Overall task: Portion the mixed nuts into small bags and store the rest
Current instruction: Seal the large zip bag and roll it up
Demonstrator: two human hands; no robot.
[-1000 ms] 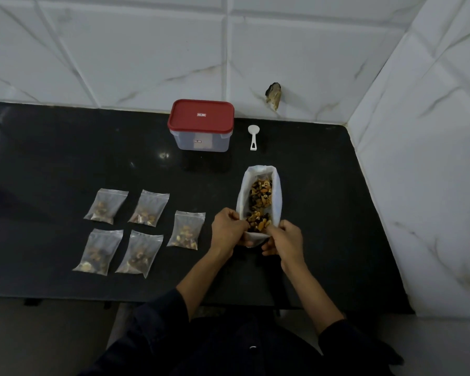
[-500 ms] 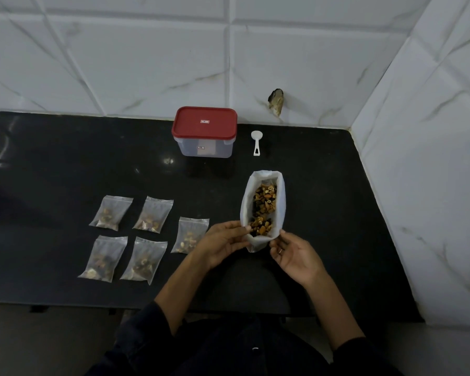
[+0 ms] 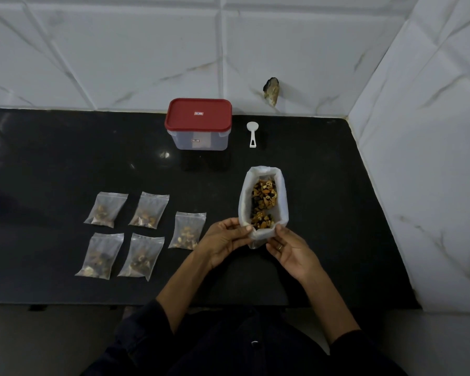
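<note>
The big bag of mixed nuts (image 3: 263, 202) stands on the black counter (image 3: 65, 147), near the front and a bit to the right. Its top is open and rolled down, and the nuts show inside. The left hand (image 3: 225, 241) holds the near edge of the bag on one side, with its fingers curled at the rim. The right hand (image 3: 289, 249) holds the near edge on the other side, pinching the plastic with its fingertips.

To the left of the bag lie five small bags (image 3: 144, 210), flat on the counter, each with some nuts in it. They look filled, so the portioning seems to be done. The step in hand is most likely storing the rest.

At the back of the counter sits a clear box with a red lid (image 3: 198, 123). The lid is on. A little white scoop (image 3: 251, 135) lies just beside the box, to its right.

The next move probably calls for closing up the big bag, or opening the box so the leftover nuts can go in. The lid has to come off first. The bag is soft and open, so it could tip and spill if it is let go too fast.
</note>
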